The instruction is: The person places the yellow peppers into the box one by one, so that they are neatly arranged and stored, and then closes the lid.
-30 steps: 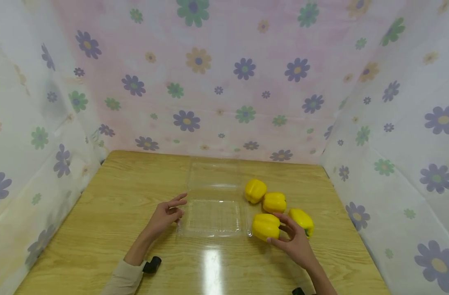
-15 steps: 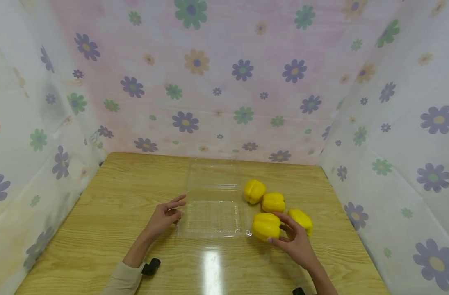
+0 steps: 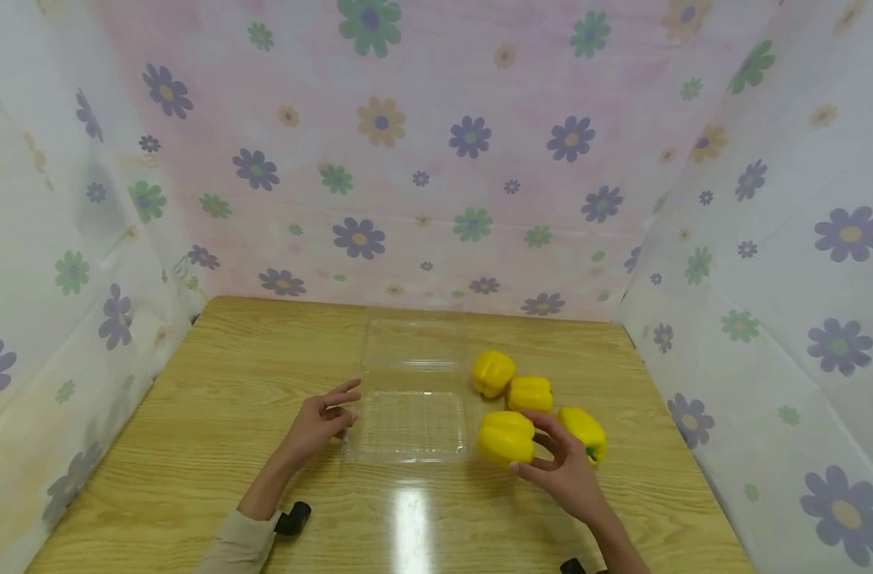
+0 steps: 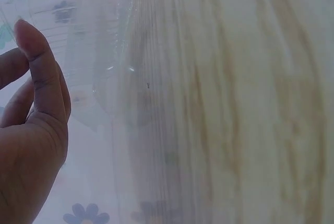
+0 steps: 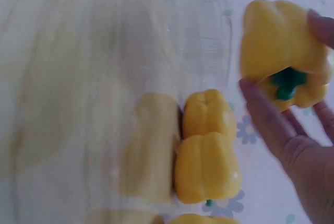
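A clear plastic clamshell container (image 3: 414,458) lies open on the table, its lid (image 3: 414,339) folded back toward the rear. At its left rim, my left hand (image 3: 321,420) pinches the edge between thumb and finger. My right hand (image 3: 568,470) holds a yellow bell pepper (image 3: 505,438) by its stem end, just right of the container. In the right wrist view, the green stem (image 5: 287,83) faces the palm, and the held pepper is raised off the table. Three more yellow peppers lie behind and beside that hand: one rear pepper (image 3: 493,373), a middle pepper (image 3: 529,394) and a right pepper (image 3: 583,434).
The wood-grain table (image 3: 249,359) is enclosed by flower-printed sheets (image 3: 429,159) at the back and both sides. A black wrist device (image 3: 293,519) sits at the left cuff. Light glares off the tabletop in front of the container.
My right hand has lifted the pepper slightly and moved it left toward the container. My left hand stays at the container's rim.
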A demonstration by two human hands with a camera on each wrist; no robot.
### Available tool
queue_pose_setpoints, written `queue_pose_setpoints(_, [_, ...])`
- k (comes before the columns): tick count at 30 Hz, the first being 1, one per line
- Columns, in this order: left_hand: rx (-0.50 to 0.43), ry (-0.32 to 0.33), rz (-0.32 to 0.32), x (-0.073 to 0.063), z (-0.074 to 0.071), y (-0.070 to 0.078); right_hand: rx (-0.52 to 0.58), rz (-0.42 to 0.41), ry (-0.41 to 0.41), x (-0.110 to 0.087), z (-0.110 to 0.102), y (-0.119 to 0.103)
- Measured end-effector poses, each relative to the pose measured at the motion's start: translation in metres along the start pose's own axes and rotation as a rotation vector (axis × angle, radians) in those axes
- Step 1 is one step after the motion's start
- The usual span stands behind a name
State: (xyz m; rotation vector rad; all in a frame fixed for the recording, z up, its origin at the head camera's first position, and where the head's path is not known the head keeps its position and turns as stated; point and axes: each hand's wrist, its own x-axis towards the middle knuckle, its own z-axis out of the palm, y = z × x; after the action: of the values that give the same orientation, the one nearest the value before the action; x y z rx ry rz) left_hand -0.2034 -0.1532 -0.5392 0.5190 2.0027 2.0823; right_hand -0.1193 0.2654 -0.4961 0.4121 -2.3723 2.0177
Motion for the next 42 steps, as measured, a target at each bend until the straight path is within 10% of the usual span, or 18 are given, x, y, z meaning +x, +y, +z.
queue_pose_setpoints(14, [-0.01, -0.003, -0.003, 0.0, 0.0, 0.001, 0.2, -0.107, -0.096, 0.004, 0.037, 0.019])
queue_pose_setpoints(42, [0.024, 0.008, 0.006, 0.002, 0.0, -0.001, 0.167, -0.124, -0.124, 0.021, 0.048, 0.012])
